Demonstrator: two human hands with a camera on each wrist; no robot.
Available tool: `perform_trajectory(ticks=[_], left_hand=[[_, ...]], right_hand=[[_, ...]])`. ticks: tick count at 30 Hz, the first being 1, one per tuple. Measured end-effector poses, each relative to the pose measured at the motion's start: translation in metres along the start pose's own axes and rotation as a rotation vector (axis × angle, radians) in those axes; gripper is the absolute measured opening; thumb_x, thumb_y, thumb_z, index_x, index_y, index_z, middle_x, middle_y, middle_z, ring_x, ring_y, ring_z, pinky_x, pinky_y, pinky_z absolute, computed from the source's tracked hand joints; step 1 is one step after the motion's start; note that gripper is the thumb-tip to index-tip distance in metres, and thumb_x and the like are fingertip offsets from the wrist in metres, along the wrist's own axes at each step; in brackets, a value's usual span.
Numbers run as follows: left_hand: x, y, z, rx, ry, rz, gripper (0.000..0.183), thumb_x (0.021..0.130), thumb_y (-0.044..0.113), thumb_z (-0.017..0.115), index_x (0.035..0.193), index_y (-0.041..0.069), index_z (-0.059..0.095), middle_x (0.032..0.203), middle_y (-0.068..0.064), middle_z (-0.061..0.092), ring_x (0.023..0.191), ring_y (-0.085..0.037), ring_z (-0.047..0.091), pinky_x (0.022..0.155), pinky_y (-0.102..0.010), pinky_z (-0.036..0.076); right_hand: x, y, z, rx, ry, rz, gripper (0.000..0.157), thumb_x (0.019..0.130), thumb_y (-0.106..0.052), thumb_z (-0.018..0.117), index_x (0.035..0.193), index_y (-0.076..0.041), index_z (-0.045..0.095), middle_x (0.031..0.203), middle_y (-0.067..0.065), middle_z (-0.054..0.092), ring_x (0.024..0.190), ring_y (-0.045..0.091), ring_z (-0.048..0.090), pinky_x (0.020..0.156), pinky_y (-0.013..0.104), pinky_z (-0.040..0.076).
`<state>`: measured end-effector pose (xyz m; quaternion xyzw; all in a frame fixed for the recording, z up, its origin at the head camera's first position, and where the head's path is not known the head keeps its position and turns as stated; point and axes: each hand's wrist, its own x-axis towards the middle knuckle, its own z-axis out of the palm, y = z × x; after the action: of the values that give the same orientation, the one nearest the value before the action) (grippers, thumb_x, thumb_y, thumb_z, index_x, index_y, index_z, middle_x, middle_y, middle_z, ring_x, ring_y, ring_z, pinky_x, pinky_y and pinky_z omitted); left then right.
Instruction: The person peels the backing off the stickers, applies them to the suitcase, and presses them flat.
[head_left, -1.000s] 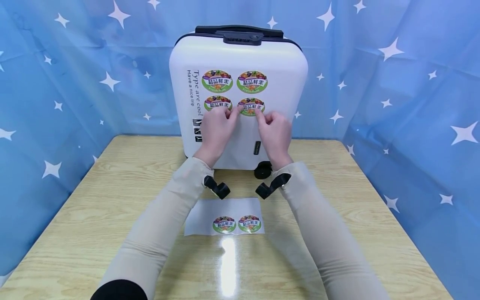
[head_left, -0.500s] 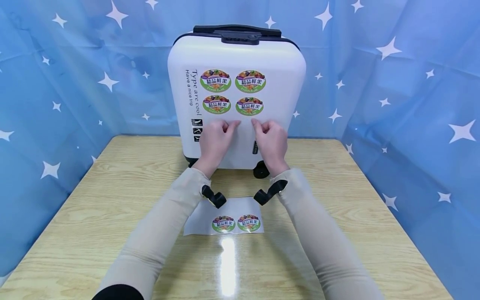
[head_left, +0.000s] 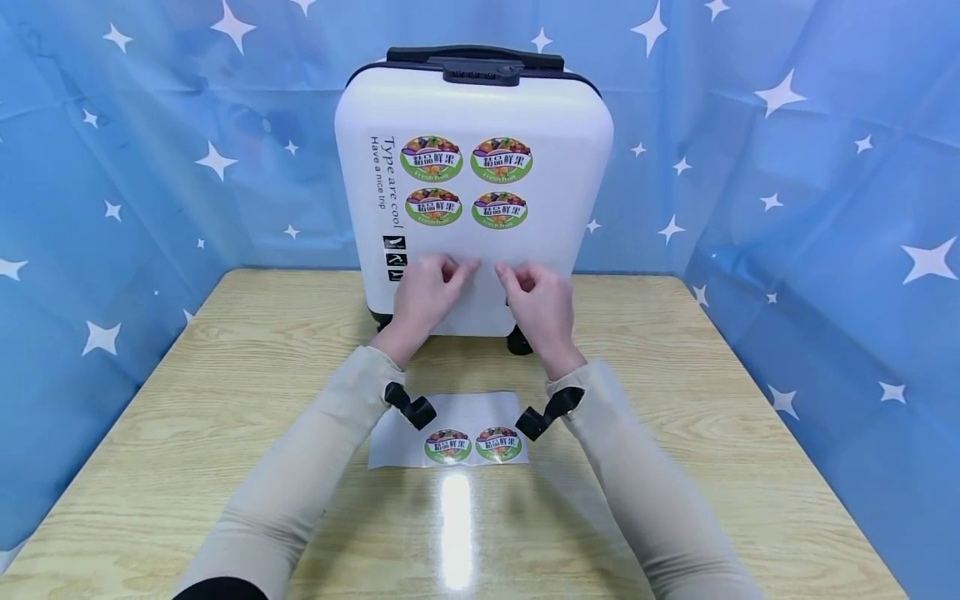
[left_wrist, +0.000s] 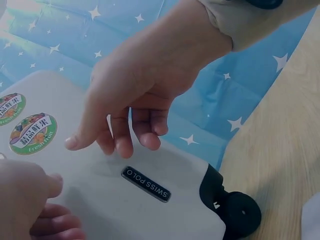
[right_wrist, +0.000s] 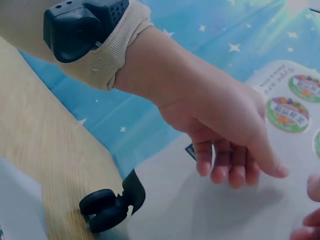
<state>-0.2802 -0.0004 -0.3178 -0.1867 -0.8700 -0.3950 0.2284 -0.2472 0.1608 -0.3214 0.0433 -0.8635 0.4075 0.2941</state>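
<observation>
A white suitcase stands upright on the table, with several oval fruit stickers on its front in two rows, one being the lower right sticker. My left hand is held in front of the suitcase below the lower left sticker. Opposite it, my right hand is beside the small SWISS POLO plate. Both hands have loosely bent fingers and nothing between them, as the wrist views show. Their thumbs point toward each other with a gap between.
A white backing sheet with two more oval stickers lies on the wooden table nearer to me. A black suitcase wheel sticks out at the bottom. A blue star-patterned curtain surrounds the table.
Both hands have left the lower right sticker and moved down the suitcase front. The two lower stickers now show fully.
</observation>
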Motion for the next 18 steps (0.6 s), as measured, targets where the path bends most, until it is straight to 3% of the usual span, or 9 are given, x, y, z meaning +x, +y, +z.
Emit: perform_trajectory(ticks=[9,18], left_hand=[[-0.014,-0.005,0.001,-0.019,-0.096,0.04,0.03,0.091,0.032,0.059,0.074,0.008,0.064,0.063,0.0,0.057,0.055,-0.015,0.047,0.051,-0.027,0.038],[-0.033,-0.008,-0.002,0.038,-0.19,0.066,0.028,0.092,0.031,0.059,0.073,0.01,0.062,0.058,0.001,0.053,0.05,-0.014,0.045,0.046,-0.026,0.037]], right_hand=[[-0.012,0.011,0.0,-0.031,-0.046,-0.025,0.039,0.09,-0.037,0.06,0.072,-0.003,0.068,0.063,0.004,0.059,0.057,0.019,0.052,0.054,0.031,0.042],[-0.025,0.018,0.0,0.0,-0.064,-0.011,0.037,0.09,-0.037,0.061,0.077,-0.003,0.07,0.065,0.004,0.061,0.056,0.017,0.053,0.053,0.031,0.043]])
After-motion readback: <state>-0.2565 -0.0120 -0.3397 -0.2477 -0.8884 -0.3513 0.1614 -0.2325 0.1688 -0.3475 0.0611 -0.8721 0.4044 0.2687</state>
